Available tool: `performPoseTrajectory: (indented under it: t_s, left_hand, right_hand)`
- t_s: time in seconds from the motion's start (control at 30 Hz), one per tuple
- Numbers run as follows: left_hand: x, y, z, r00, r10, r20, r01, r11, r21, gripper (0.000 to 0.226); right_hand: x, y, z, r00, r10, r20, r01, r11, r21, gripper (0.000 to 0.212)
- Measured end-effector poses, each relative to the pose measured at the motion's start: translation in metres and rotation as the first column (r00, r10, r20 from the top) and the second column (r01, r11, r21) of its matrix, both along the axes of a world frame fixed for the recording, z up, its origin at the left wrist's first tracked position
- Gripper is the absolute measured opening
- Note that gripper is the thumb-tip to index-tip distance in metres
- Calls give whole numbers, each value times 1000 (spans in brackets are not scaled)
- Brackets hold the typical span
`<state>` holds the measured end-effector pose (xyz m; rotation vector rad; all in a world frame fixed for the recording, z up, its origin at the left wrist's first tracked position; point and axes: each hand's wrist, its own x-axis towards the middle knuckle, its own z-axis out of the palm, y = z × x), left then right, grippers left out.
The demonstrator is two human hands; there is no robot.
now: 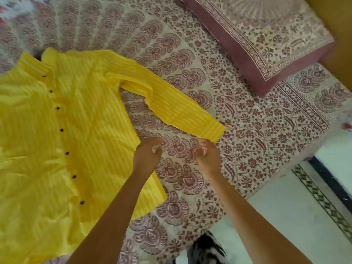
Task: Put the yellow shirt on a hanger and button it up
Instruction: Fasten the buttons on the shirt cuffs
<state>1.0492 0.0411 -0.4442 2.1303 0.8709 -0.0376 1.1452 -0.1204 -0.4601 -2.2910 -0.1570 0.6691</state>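
The yellow striped cotton shirt (62,130) lay flat on the flower-print bedspread (190,178), its dark buttons (62,130) in a closed-looking row. You had no hanger in sight, so that part seemed left. Your left hand (147,155) and right hand (206,156) were curled beside the sleeve cuff (213,129); I could not tell if they held anything.

Both bare forearms reach forward side by side; the left hand (147,154) and right hand (206,156) are curled, fingers bunched, near each other.
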Motion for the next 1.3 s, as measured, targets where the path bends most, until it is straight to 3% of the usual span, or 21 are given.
performPoseTrajectory:
  t_s: [0.2,0.33,0.4,0.47,0.57,0.7,0.8,0.9,1.07,1.2,1.3]
  left_hand:
    - [44,-53,-17,996,-4,-84,0,999,-47,22]
    - [53,-68,-32,992,-11,-124,-2,994,-108,23]
    - [54,-69,-37,994,-11,-113,-2,993,-119,23]
    - [54,-69,-42,995,-14,-97,2,992,-125,21]
    - [54,-70,-50,994,-2,-111,-15,988,-156,20]
    - [65,-79,-56,991,87,-105,-111,963,-244,19]
    - [81,-87,-55,980,176,-91,-198,890,-410,41]
    - [95,-89,-54,965,249,-89,-247,728,-639,67]
    - [110,-87,-53,947,305,-102,-247,484,-839,55]
    - [128,-90,-58,906,381,-186,-357,451,-818,66]
    - [133,-93,-56,887,412,-206,-379,397,-836,69]
  right_hand:
    - [39,-36,-36,940,277,201,-207,928,-309,56]
    - [57,-34,-57,920,328,213,-252,914,-319,71]
    - [64,-30,-68,920,326,218,-248,914,-321,66]
    - [67,-28,-79,911,314,267,-227,923,-312,45]
    - [69,-27,-81,939,100,329,-70,992,-101,27]
    - [72,-27,-62,988,-130,81,103,957,272,18]
    - [77,-22,-51,914,-336,-230,406,782,472,20]
    - [77,-16,-39,829,-382,-409,552,681,482,20]
    - [77,-11,-27,736,-424,-527,665,594,452,16]
    - [80,-9,-21,646,-441,-623,749,526,403,19]
    - [83,-10,-20,636,-455,-624,764,485,425,18]
